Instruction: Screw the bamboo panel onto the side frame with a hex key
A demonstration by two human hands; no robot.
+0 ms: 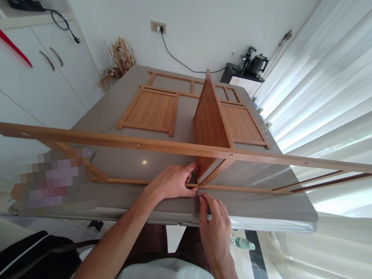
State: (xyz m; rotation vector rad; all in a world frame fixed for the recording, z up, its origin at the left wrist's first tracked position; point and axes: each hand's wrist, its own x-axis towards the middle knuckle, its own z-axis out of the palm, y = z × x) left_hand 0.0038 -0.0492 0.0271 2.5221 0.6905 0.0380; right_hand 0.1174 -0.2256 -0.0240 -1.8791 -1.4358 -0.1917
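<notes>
A long wooden frame (170,149) stands on edge near the front of the table, with an upright wooden panel (208,113) meeting it at a right angle. My left hand (173,182) is closed around the lower rail, its thumb and fingers at the corner where the panel joins. Just below that joint, my right hand (212,213) pinches a small metal piece (198,193) against the rail's near side. The piece is too small and too covered by fingertips to tell its kind. A round metal fastener (232,155) shows in the upper rail.
Flat slatted wooden panels (149,110) lie behind on the grey table (115,98). A black kettle (258,63) stands on a small cabinet at the back right. White curtains (337,92) hang on the right. A plastic bottle (242,243) lies on the floor. A pixelated patch hides part of the left.
</notes>
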